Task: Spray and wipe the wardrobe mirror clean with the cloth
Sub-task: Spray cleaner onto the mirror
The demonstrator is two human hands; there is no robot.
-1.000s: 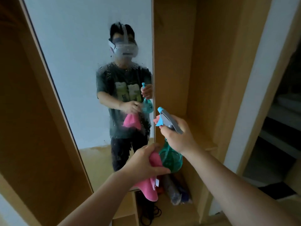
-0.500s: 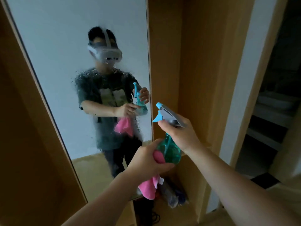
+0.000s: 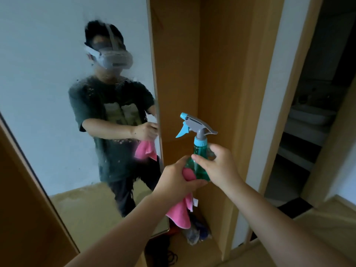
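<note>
Down off the trigger (image 3: 182,132), our right hand (image 3: 219,166) now pinches the upright spray bottle (image 3: 200,149); our left hand (image 3: 173,180), nearer the mirror (image 3: 48,83), clutches the cloth (image 3: 179,214).

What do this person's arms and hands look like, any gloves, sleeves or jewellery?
Both the left hand and the right hand are bare: no gloves, rings or watch show. The forearms are uncovered too. The tall wardrobe mirror reflects a dark green short-sleeved T-shirt whose sleeves end above the elbows.
</note>
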